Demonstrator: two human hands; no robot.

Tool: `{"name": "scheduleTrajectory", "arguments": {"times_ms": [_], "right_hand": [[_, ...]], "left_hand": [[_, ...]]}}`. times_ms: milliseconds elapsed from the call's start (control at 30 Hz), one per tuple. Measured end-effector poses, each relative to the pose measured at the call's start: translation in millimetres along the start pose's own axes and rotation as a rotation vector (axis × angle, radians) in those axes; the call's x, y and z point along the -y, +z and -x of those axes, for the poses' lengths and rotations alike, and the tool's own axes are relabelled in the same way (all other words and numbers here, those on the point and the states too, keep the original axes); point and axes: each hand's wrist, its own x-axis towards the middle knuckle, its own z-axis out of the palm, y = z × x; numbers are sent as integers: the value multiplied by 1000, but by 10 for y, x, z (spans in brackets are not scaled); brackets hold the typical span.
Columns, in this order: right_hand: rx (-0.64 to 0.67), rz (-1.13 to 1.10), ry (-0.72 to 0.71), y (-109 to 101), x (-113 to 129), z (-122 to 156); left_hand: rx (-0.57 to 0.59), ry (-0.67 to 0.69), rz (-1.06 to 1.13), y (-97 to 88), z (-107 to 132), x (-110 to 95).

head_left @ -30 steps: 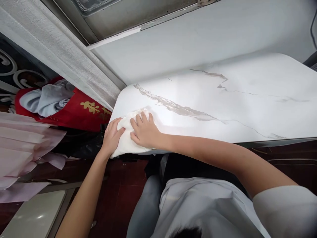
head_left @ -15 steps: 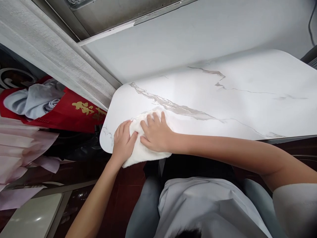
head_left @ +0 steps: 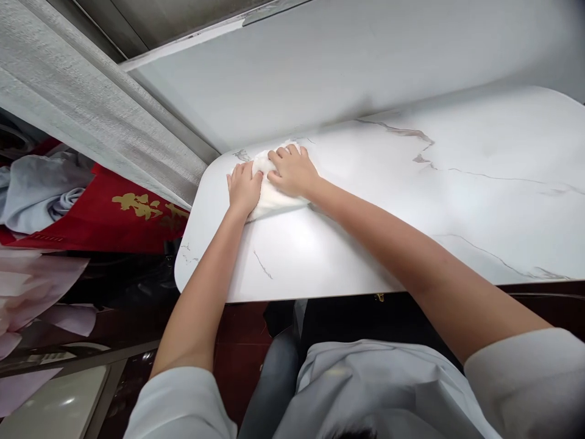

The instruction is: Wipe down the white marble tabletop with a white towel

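A white cloth lies bunched on a white marble-patterned table, near its far left corner. My left hand presses flat on the cloth's left side, fingers stretched out and pointing away from me. My right hand lies flat on the cloth's right side, fingers extended toward the wall. Both hands rest side by side and cover most of the cloth. My arms reach forward across the tabletop from light grey short sleeves.
A pale wall runs behind the table. A grey curtain hangs at the left. Beside the table are a red fabric with gold characters, a grey garment and pink sheets. Dark red floor lies below.
Both hands have slid the cloth from the table's near left edge away from me to the far left corner by the wall.
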Motion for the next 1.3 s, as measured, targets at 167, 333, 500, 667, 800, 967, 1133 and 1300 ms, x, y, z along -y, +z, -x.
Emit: {"name": "scheduleTrajectory", "arguments": {"times_ms": [167,333,500,667,800,967,1133,1300], "right_hand": [[16,-12,8,10,-211,-299],[-17,-39,32,24,-354,-513],[-47,-45,73,77,-464,-697],[-95,-28,66,96,-502,-780],[-93,-45,84,118,-512,-807],[-127,-105,64,159,-540,-763],[-111,-107,72,128,-526,-637],[-80,-63,71,62,-450,-404]], "left_hand": [[-101,22,97,112,-340,-54],[-118,6,125,185,-639,-79],[-140,10,124,251,-911,-65],[-115,-14,104,254,-1058,-84],[-108,-21,102,239,-1065,-114],[-103,-25,103,214,-974,-154],[-102,-42,105,212,-837,-177],[-120,4,125,212,-570,-199]]}}
